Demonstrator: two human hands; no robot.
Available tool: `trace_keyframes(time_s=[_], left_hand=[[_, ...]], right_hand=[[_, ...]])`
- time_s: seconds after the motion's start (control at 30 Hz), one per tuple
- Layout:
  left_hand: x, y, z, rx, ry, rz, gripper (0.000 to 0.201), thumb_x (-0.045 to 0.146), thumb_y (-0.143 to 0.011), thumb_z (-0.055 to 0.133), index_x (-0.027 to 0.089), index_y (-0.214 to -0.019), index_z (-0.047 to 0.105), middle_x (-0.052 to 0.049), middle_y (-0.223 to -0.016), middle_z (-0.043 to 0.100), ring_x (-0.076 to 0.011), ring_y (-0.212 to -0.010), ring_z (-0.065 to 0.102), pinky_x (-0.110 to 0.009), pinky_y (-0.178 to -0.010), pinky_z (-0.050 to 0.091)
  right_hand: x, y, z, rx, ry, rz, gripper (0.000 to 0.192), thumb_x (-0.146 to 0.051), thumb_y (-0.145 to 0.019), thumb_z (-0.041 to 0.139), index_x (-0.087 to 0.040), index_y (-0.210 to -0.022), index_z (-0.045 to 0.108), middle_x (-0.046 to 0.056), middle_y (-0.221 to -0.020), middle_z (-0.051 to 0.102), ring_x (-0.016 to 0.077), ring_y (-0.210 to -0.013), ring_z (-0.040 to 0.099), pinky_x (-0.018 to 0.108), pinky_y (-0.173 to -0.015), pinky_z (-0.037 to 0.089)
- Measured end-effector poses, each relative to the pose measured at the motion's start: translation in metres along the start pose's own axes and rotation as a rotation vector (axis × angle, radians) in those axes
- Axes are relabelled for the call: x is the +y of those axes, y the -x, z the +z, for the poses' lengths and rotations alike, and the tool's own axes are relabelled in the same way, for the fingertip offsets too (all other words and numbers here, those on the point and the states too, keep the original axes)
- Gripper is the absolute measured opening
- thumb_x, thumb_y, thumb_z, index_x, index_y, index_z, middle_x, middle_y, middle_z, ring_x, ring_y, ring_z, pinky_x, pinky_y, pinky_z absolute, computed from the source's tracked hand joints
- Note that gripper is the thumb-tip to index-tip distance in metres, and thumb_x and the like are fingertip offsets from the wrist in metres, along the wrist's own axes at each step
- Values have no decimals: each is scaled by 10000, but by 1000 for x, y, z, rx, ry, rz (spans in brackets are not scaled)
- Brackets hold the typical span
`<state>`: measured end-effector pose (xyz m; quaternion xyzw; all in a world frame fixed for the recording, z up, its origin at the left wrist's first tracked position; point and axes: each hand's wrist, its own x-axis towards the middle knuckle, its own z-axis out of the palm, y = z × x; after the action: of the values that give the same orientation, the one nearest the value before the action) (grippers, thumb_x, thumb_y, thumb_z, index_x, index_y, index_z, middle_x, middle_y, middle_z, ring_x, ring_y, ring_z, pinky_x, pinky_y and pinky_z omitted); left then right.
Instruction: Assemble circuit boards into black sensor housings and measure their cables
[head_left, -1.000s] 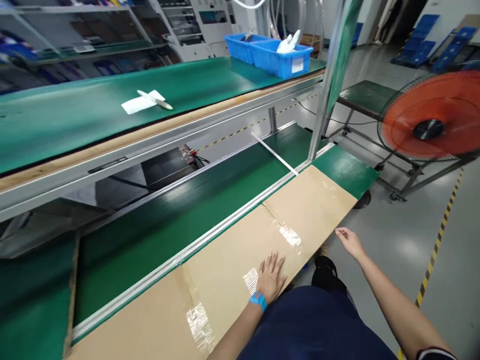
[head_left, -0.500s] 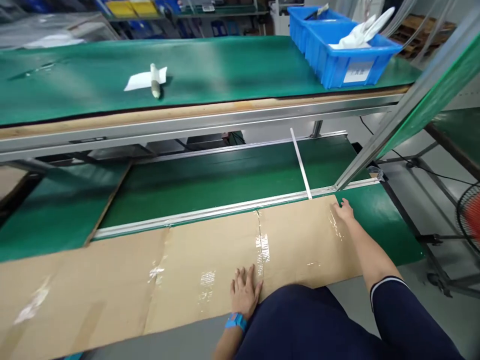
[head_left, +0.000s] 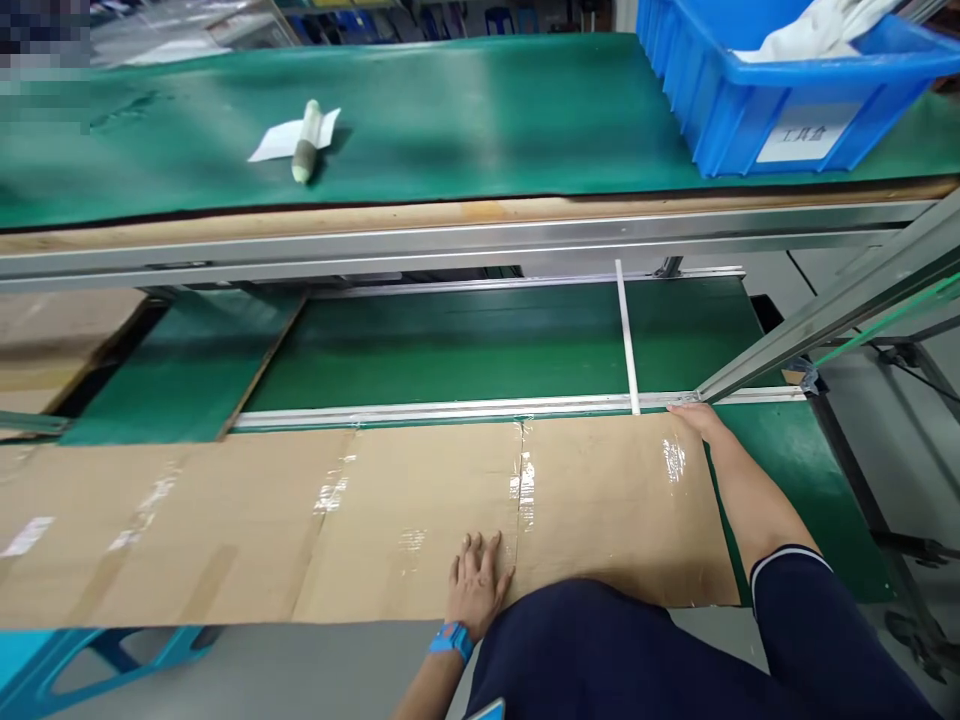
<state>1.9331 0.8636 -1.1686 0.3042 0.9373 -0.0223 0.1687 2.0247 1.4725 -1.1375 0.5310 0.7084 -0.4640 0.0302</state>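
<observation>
A long brown cardboard sheet (head_left: 600,490), joined from taped panels, lies along the front of the lower green shelf. My left hand (head_left: 478,585) rests flat on it near the front edge, just left of a taped seam, fingers spread; a blue watch (head_left: 451,640) is on that wrist. At the sheet's far right corner, my right hand (head_left: 697,420) holds the edge, its fingers close together and partly hidden. Beside that hand, a white strip (head_left: 627,340) runs across the shelf to the metal rail (head_left: 480,410).
Above is a green-topped bench (head_left: 465,120) carrying a marker-like stick (head_left: 306,142) on white paper and a blue bin (head_left: 810,110) with white gloves. A slanted metal post (head_left: 817,310) stands right of my right hand. A blue stool (head_left: 112,655) is at lower left.
The cardboard's right end has shifted toward the rail and lies straighter along it. My right hand moved with its corner, close to the post. My left hand stays flat. The view has turned slightly.
</observation>
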Motion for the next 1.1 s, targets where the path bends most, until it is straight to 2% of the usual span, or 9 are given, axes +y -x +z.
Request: trace_keyframes(time_s=[0.17,0.4,0.6,0.67,0.73,0.87,0.93,1.0,1.1], left_hand=[[0,0,-2,-2,-9,-4,624,464,-962,489,221,-1532,416,-176,-1598,376,-356,-1524,242,-522,-1186,289],[7,-1,-9,-4,11,-27,617,428,-943,524,197,-1510,449,-193,-1587,387,-371,-1522,240,-531,-1192,267],[22,-9,-45,73,204,-18,527,414,-940,531,145,-1393,552,-219,-1463,498,-392,-1442,367,-559,-1130,359],[30,-30,-62,114,254,20,512,442,-964,494,157,-1386,537,-194,-1448,508,-349,-1420,397,-514,-1133,370],[38,-64,-78,137,273,62,523,468,-979,470,190,-1422,484,-157,-1480,482,-304,-1430,385,-470,-1152,351],[52,-152,-103,161,297,91,610,499,-984,462,162,-1486,380,-169,-1523,437,-294,-1440,358,-443,-1168,307],[57,-191,-111,154,291,68,646,504,-989,448,116,-1497,350,-204,-1529,421,-322,-1445,336,-464,-1167,284],[59,-220,-117,136,275,48,647,499,-986,454,85,-1476,370,-233,-1509,432,-358,-1438,327,-496,-1162,259],[56,-245,-126,113,238,68,594,507,-963,501,89,-1384,470,-228,-1405,515,-359,-1349,412,-494,-1159,228]], right_hand=[[-8,6,5,-65,-100,-29,324,-458,-968,590,-146,-1016,660,40,-949,690,134,-798,655,320,-750,575],[-10,30,-14,-113,-176,-85,342,-469,-886,691,-137,-963,662,0,-789,675,105,-637,616,264,-610,533],[-19,56,-27,0,-169,-207,469,-587,-676,791,-175,-888,715,65,-796,735,200,-715,667,298,-621,509],[-19,67,-29,41,-165,-249,496,-609,-664,782,-181,-909,724,73,-828,746,215,-748,676,301,-639,508],[-18,77,-32,71,-152,-282,509,-617,-659,778,-184,-922,735,78,-850,752,222,-770,681,302,-649,506],[-17,93,-37,103,-101,-313,513,-624,-662,766,-187,-931,755,88,-885,760,245,-805,690,314,-668,512],[-19,97,-38,125,-67,-308,518,-620,-664,763,-190,-952,760,90,-907,763,255,-817,695,323,-678,517],[-21,97,-40,156,-32,-292,547,-617,-662,763,-192,-1007,755,87,-892,764,263,-811,700,334,-679,522],[-26,92,-41,187,11,-269,689,-606,-666,762,-184,-1205,686,90,-862,763,274,-805,712,350,-678,533]])
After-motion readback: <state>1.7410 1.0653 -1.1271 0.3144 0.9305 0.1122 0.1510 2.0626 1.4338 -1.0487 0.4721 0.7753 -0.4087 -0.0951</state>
